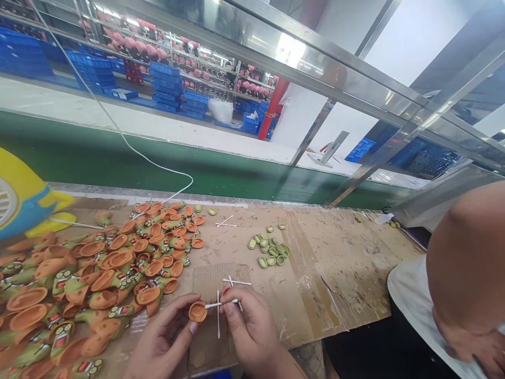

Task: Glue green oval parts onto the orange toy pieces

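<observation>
My left hand (163, 337) pinches a small orange, hollow toy part (198, 312) between thumb and fingers, its oval opening facing up. A white cotton swab (213, 305) is gripped in my right hand (254, 323), and its tip meets the part's rim. Beneath my hands, another cotton swab (218, 326) lies on the cardboard (252, 210). Something small and red (226, 290) shows just behind my right fingers, partly hidden. To the left spreads a large pile of orange and green molded toy parts (118, 258). Small green oval pieces (272, 250) lie loosely grouped beyond my right hand.
Crossed cotton swabs (236, 281) rest just past my hands, and more swabs (225, 223) lie farther back. A yellow and blue fan (27, 195) stands at the left. Another person's arm (465, 263) is close on the right. Behind the green ledge (236, 179) are blue crates (165, 87).
</observation>
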The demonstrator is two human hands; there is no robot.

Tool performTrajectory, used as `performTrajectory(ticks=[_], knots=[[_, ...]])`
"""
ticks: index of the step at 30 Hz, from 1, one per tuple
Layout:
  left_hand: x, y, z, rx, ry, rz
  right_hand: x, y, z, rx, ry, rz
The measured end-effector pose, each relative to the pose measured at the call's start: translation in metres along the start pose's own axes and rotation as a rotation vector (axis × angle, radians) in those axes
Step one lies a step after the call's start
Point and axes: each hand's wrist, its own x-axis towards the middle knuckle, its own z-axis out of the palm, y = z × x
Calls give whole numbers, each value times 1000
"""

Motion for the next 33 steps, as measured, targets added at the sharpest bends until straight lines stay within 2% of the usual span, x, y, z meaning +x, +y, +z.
performTrajectory(ticks=[5,10,13,15,18,20,23,27,33], knots=[[0,5,1,64,84,3,3,11,-15,-42,54,60],[6,-6,-1,204,91,151,2,26,-22,-143,11,93],[4,-3,5,221,113,107,-1,30,-19,-165,-28,87],[0,3,12,120,156,43,-2,31,-17,-173,-36,82],[-4,9,21,-39,193,6,-3,28,-19,-172,-11,76],[-4,8,21,-65,186,15,-3,25,-22,-162,22,67],[-1,-2,13,-26,157,22,-3,20,-26,-145,40,55],[3,-13,1,75,47,24,-4,14,-25,-101,83,75],[-3,1,10,71,144,35,-5,-1,-11,13,62,99]])
